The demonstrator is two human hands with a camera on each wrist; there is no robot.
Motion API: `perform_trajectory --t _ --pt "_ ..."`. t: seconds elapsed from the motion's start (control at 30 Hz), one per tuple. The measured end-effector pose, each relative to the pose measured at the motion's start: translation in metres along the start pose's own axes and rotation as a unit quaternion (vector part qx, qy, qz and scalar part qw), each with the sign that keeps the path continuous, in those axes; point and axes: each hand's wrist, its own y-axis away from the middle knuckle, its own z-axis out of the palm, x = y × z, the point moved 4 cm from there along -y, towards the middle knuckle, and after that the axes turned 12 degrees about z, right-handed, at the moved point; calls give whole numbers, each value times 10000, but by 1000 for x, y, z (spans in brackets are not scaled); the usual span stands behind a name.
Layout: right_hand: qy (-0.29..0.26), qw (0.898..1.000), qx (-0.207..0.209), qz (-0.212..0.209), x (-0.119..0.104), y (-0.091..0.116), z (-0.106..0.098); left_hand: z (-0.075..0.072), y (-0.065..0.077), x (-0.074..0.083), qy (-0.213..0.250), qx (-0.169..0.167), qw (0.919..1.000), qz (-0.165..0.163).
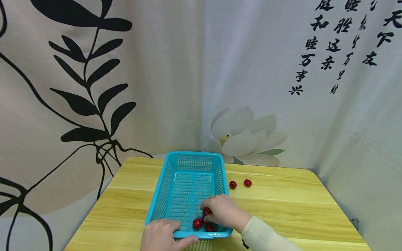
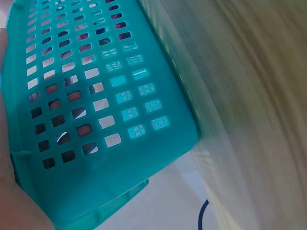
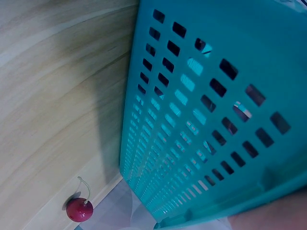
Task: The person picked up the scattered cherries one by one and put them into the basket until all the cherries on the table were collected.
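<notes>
A turquoise plastic basket (image 1: 193,205) with slotted walls stands on the table. My left hand (image 1: 161,234) grips its near left corner, fingers over the side rim and thumb along the front rim. In the left wrist view, that hand (image 2: 21,203) shows at the edge beside the basket's wall (image 2: 120,158). My right hand (image 1: 225,212) reaches over the right rim into the basket and pinches a dark red cherry (image 1: 206,211) between thumb and fingers. Just below lie more cherries, one (image 1: 197,223) near the front wall and another (image 1: 210,227) partly hidden by the hand.
Two cherries lie on the table right of the basket, one (image 1: 232,184) close to its wall and one (image 1: 247,182) farther right. A cherry with its stem (image 3: 79,210) shows in the right wrist view. Behind the wooden table (image 1: 282,205) hangs a printed curtain (image 1: 169,87).
</notes>
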Motion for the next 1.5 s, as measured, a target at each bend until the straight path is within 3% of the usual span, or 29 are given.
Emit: perform_trajectory --t 0.77,1.17,1.4,1.5 --pt "154 9997 169 5 1 1 3 -1 -1 1 -12 -173 9998 -65" --pt "54 9999 138 75 3 1 3 -2 -1 2 -68 -23 10000 25" --pt "-552 9980 309 -28 4 3 -2 0 0 1 -63 -56 10000 -49" --pt "-1025 9925 665 -86 9 4 -13 -1 0 1 -67 -45 10000 -22"
